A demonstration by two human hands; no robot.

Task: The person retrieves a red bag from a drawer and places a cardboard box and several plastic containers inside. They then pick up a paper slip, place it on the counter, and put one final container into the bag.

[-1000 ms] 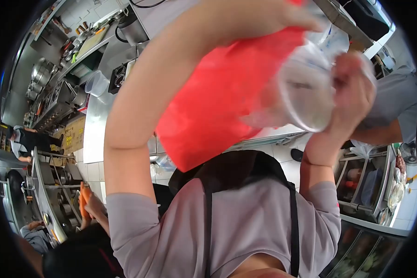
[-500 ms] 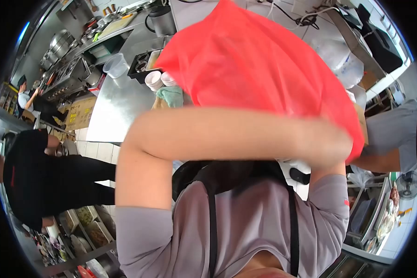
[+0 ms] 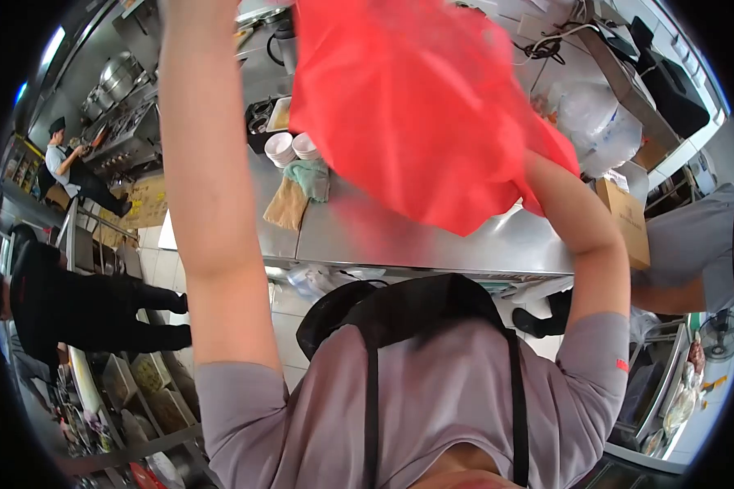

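Note:
A red bag [image 3: 416,114] of thin, cloth-like material hangs spread out in front of me, above the steel counter [image 3: 530,244]. My right forearm [image 3: 583,216] bends in from the right and passes behind or into the bag's lower right edge, so the right hand and its fingers are hidden. On the other side, my left forearm [image 3: 204,138] stretches straight up, and the left hand lies beyond the top of the picture. Stacked white bowls [image 3: 279,148], a green cloth [image 3: 307,179] and a tan cloth [image 3: 287,204] sit left of the bag.
Clear plastic bags [image 3: 583,114] and a cardboard box [image 3: 624,222] are at the right, close to a person in grey [image 3: 693,236]. Someone in black [image 3: 81,306] stands at left, and another person [image 3: 77,167] works farther back. A dark jug [image 3: 284,45] stands behind.
My left arm has swung from across my chest to straight up, its hand leaving view. The red bag has shifted up and left, uncovering the counter, the tan cloth and the box.

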